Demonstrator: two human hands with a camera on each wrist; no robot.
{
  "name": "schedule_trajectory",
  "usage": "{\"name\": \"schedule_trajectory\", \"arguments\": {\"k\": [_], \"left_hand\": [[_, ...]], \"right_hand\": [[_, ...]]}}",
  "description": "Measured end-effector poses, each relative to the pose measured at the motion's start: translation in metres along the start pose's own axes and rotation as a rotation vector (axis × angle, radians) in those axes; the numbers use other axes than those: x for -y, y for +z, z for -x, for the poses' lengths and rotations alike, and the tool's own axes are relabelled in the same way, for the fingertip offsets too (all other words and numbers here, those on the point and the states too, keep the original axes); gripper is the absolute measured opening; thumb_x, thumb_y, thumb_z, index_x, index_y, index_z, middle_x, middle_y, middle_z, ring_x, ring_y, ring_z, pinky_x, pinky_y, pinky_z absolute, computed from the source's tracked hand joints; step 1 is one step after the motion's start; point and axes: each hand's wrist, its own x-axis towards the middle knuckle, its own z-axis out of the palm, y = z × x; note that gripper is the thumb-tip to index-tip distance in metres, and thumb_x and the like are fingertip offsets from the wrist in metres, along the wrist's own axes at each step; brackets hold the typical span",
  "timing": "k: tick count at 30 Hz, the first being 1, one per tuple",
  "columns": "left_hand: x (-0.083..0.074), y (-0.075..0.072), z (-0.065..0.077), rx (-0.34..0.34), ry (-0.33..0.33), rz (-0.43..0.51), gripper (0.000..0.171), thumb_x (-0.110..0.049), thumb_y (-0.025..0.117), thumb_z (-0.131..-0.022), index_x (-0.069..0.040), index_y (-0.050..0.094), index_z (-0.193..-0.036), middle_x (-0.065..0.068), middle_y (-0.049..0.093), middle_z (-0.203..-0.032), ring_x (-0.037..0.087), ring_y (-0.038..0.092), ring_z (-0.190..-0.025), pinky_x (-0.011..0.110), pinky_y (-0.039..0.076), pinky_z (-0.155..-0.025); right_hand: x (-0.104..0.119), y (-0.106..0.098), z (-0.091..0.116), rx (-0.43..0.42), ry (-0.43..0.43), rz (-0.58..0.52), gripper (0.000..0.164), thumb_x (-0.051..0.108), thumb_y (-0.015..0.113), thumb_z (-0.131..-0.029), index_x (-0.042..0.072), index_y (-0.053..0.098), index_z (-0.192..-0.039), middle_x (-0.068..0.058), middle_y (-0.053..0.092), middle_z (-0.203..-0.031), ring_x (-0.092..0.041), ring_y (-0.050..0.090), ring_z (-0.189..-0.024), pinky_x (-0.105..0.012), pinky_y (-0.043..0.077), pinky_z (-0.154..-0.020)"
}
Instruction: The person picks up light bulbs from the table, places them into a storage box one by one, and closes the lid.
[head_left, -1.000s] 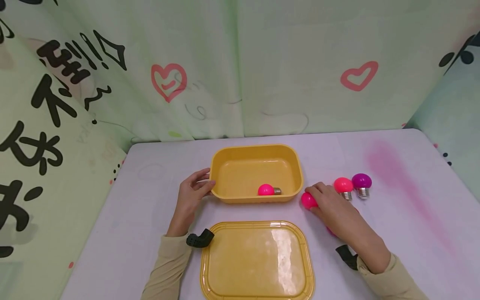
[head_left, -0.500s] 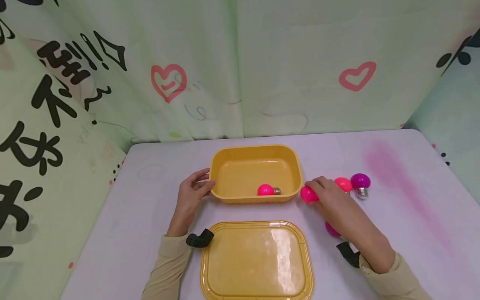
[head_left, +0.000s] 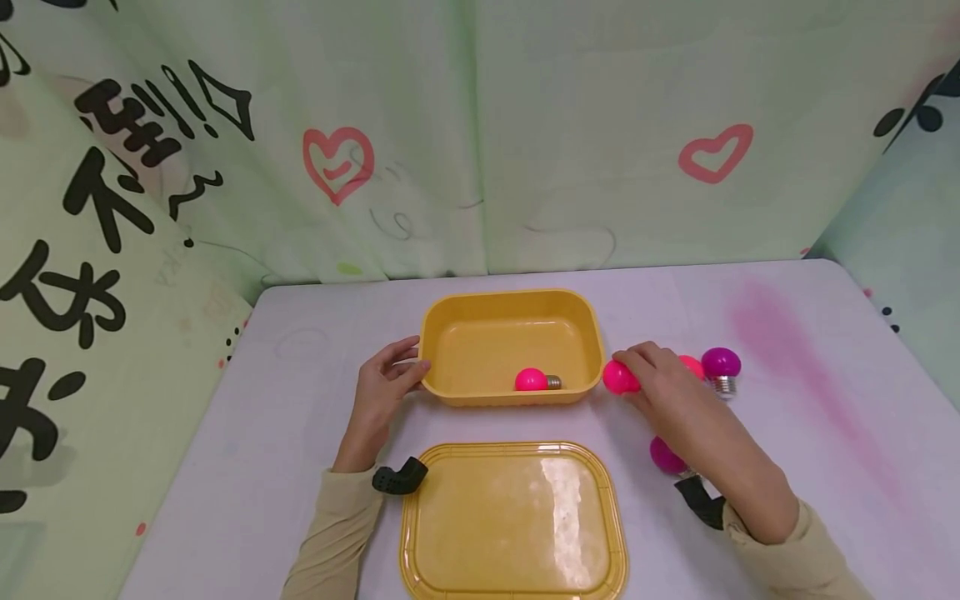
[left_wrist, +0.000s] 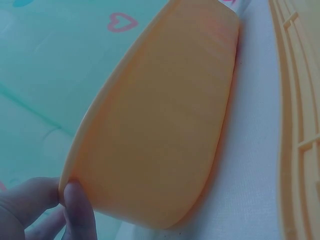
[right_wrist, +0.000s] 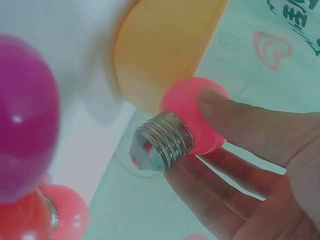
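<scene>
Bulb [head_left: 619, 378] by right rim of tray [head_left: 483, 342]

Left of centre, the left hand [head_left: 378, 396] pinches the tray's left rim. A second bulb [head_left: 531, 380] lies inside, lower right. Right of centre, the nearer right hand [head_left: 667, 392] pinches the bulb's globe, left of the knuckles; in the right wrist view, its long axis runs lower left, metal base [right_wrist: 162, 142] outermost.

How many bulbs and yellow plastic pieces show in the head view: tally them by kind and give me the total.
Yellow tub: 1
Flat yellow lid: 1
Bulbs: 5 (held pink bulb, pink bulb inside, reddish bulb, far purple bulb, near purple bulb)
Total: 7
The right hand may hide more.
</scene>
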Motion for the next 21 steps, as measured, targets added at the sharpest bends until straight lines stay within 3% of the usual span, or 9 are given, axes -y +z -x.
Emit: {"name": "schedule_trajectory", "arguments": {"k": [7,21], "left_hand": [[-0.001,0.0,0.0,-0.006,-0.002,-0.01,0.045,-0.007,0.072,-0.09,-0.008,0.06,-0.133,0.014,0.058,-0.124,0.013,0.064,-0.091,0.02,0.058,-0.071],[0.0,-0.001,-0.001,0.009,0.008,0.0,0.045,-0.006,0.072,-0.09,-0.006,0.06,-0.133,0.018,0.058,-0.125,0.014,0.064,-0.091,0.02,0.058,-0.07]], "right_hand": [[0.001,-0.004,-0.005,-0.048,-0.04,-0.04,0.045,0.007,0.082,-0.08,0.0,0.062,-0.12,-0.016,0.062,-0.115,-0.033,0.061,-0.104,-0.049,0.058,-0.084],[0.015,-0.007,-0.021,-0.049,-0.054,-0.066,0.044,0.006,0.08,-0.081,0.0,0.061,-0.121,-0.016,0.061,-0.117,-0.033,0.061,-0.109,-0.049,0.056,-0.089]]}}
